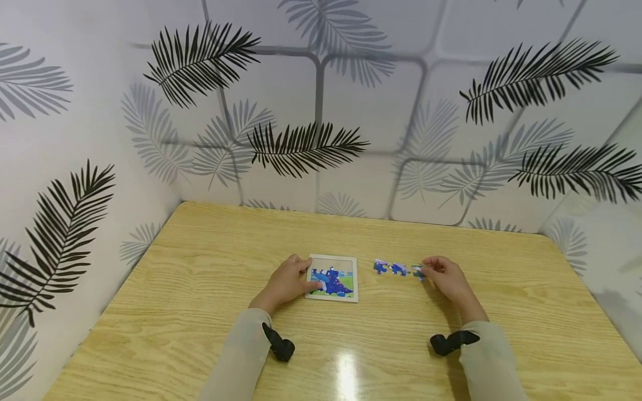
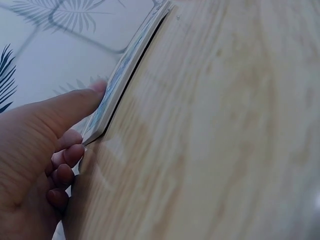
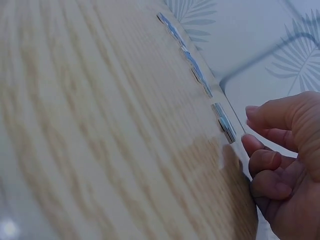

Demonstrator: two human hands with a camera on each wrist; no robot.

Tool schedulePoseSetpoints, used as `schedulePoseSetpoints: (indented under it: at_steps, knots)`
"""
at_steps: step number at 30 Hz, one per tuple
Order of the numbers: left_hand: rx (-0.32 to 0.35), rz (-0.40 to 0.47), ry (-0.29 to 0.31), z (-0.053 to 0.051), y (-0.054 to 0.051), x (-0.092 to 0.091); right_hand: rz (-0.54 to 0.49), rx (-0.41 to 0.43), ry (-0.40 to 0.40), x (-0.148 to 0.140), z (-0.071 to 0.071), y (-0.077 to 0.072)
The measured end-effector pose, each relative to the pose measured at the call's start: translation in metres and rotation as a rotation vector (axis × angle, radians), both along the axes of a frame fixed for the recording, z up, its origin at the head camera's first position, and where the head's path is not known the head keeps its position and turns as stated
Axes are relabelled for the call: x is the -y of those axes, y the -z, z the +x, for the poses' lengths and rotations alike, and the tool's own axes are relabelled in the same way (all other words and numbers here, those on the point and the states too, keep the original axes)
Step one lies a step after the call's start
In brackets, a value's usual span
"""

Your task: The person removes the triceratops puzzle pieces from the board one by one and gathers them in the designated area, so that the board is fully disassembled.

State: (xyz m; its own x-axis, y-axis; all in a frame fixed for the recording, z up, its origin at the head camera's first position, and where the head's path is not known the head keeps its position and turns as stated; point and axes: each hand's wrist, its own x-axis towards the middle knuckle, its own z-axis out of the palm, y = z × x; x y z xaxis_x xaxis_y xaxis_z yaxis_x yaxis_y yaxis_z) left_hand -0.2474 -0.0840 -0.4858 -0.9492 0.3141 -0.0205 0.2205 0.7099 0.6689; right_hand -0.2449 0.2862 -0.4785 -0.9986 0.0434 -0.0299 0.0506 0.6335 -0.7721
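Observation:
A square puzzle board (image 1: 332,301) with a pale frame lies on the table, showing a partly filled picture of a blue dinosaur. My left hand (image 1: 286,283) holds its left side, the thumb over the picture and the other fingers at the edge. In the left wrist view, the thumb (image 2: 75,106) lies on top of the board (image 2: 122,75). To the right, three loose puzzle pieces lie in a row: a left piece (image 1: 380,266), a middle piece (image 1: 398,269) and a right piece (image 1: 417,272). My right hand (image 1: 448,278) is beside the right piece (image 3: 225,124), with fingers bent loosely and nothing visible between them.
The wooden table (image 1: 210,245) reaches back to a wall (image 1: 361,184) patterned with leaves. Light reflects off the tabletop in front of the board. Dark wrist cameras sit on both sleeves, one on the left (image 1: 282,348) and one on the right (image 1: 441,344).

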Motion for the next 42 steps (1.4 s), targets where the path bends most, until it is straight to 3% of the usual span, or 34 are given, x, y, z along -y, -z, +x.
schedulePoseSetpoints:
  at_steps: [7,16,23,30,36,42]
  knots:
    - [0.009,-0.01,0.007,0.0,0.002,0.001,-0.027,-0.08,-0.009,0.01,0.004,-0.01]
    - [0.02,0.001,0.004,0.002,0.0,0.001,-0.13,-0.102,-0.105,0.057,0.0,-0.023]
    - [0.026,-0.002,0.001,0.002,0.0,0.001,-0.149,-0.084,-0.206,0.111,-0.003,-0.019]
    - [0.023,-0.009,0.004,0.001,-0.002,0.0,-0.086,-0.041,-0.318,0.16,-0.002,-0.014]
    - [-0.001,-0.014,0.023,0.001,-0.002,0.001,-0.093,-0.03,-0.384,0.18,-0.001,-0.012]
    - [-0.02,-0.018,0.027,0.001,-0.004,0.001,-0.109,-0.001,-0.38,0.188,-0.002,-0.008]
